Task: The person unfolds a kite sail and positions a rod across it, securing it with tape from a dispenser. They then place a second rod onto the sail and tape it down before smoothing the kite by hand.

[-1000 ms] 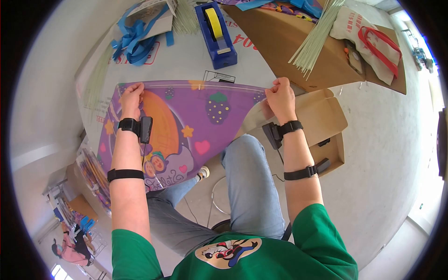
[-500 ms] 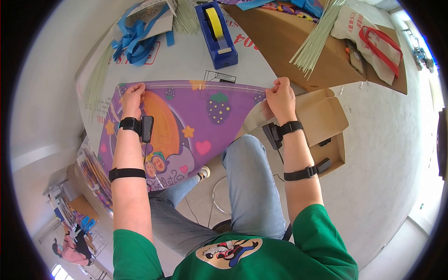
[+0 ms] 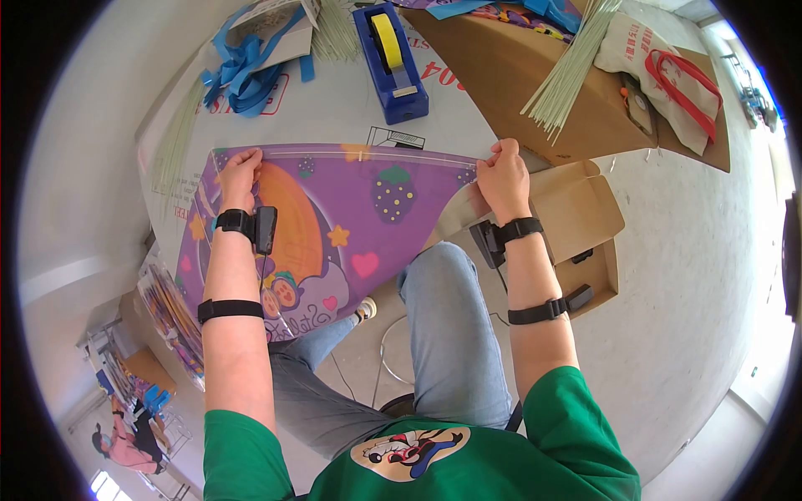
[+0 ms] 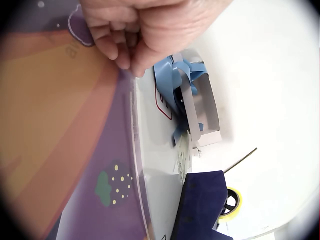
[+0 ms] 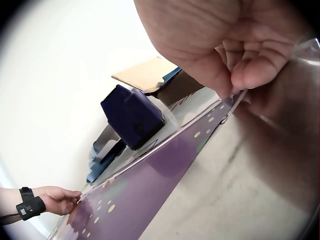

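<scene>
A purple printed kite with an orange shape, stars and hearts lies along the front of the table and hangs down over the person's legs. Along its top edge runs a thin pale rod. My left hand pinches that edge near the left corner; in the left wrist view, thumb and fingertips meet right at the rod. At the pointed right corner, my right hand pinches the edge between thumb and fingers. Between the two hands the edge is stretched nearly straight.
Beyond the kite stands a blue tape dispenser with a yellow roll. Blue ribbons spill from a white box at the back left. Thin pale sticks and a cloth bag lie on cardboard at right. An open carton sits below.
</scene>
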The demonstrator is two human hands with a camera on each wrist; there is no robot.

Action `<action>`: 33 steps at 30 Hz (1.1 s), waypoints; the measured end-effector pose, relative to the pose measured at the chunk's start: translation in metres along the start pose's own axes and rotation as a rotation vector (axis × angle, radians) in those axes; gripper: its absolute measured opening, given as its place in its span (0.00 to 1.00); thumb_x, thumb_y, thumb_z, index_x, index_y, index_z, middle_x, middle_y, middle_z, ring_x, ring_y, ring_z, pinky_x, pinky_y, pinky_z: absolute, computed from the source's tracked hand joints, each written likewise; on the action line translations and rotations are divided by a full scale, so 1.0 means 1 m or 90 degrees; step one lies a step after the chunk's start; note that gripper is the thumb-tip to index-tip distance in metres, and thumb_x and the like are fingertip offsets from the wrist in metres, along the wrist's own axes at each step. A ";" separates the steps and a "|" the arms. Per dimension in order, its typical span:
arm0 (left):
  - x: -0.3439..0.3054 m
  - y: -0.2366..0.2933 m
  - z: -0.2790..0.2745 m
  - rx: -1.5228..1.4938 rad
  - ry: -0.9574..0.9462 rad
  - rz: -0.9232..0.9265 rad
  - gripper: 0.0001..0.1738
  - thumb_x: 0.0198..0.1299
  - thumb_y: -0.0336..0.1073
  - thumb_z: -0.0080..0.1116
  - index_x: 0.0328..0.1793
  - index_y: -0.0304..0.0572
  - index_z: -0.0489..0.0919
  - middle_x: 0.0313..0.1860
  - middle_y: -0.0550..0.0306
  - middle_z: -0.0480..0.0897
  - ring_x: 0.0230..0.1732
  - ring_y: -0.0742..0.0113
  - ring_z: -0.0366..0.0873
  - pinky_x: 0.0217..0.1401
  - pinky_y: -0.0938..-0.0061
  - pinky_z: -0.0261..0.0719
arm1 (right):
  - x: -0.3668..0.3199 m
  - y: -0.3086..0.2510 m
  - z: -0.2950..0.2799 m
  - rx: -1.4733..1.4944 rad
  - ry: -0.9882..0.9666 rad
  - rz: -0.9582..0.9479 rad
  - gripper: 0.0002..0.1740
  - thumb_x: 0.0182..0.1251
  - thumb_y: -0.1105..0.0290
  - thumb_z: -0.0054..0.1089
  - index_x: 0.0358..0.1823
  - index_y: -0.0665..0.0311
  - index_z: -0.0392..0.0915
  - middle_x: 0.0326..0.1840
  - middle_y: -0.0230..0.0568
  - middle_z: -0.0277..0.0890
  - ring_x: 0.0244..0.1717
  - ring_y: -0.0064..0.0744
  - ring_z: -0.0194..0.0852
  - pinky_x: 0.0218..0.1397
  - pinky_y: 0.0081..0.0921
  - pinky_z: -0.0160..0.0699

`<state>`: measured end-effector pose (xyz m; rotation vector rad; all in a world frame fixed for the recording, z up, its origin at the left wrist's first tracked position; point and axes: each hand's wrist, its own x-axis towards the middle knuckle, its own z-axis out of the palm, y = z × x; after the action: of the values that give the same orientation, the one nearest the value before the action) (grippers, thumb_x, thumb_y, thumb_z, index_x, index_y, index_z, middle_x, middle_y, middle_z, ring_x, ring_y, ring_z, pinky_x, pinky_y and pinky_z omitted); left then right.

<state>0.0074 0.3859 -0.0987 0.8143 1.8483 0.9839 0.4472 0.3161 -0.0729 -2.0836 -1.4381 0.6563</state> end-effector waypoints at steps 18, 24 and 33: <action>-0.001 -0.002 0.001 -0.015 0.001 -0.004 0.11 0.59 0.36 0.66 0.47 0.45 0.82 0.34 0.69 0.80 0.33 0.81 0.74 0.36 0.86 0.70 | -0.016 0.025 -0.006 0.051 0.112 -0.124 0.10 0.57 0.76 0.60 0.41 0.63 0.76 0.45 0.45 0.76 0.47 0.47 0.74 0.49 0.38 0.74; -0.002 -0.002 0.002 -0.040 0.005 -0.004 0.11 0.59 0.35 0.66 0.48 0.44 0.82 0.33 0.69 0.80 0.32 0.81 0.75 0.36 0.86 0.71 | -0.041 0.016 -0.012 -0.260 0.044 -0.412 0.25 0.65 0.63 0.56 0.63 0.62 0.70 0.68 0.40 0.66 0.70 0.47 0.59 0.71 0.42 0.60; -0.010 0.001 0.006 -0.055 0.010 0.016 0.12 0.59 0.35 0.66 0.47 0.42 0.82 0.34 0.66 0.82 0.32 0.81 0.75 0.35 0.86 0.72 | -0.044 0.022 -0.002 -0.330 -0.020 -0.425 0.35 0.67 0.54 0.53 0.71 0.64 0.61 0.76 0.40 0.55 0.77 0.41 0.48 0.78 0.45 0.44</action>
<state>0.0174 0.3800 -0.0955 0.7808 1.8006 1.0813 0.4498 0.2681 -0.0813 -1.7347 -2.3402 0.0433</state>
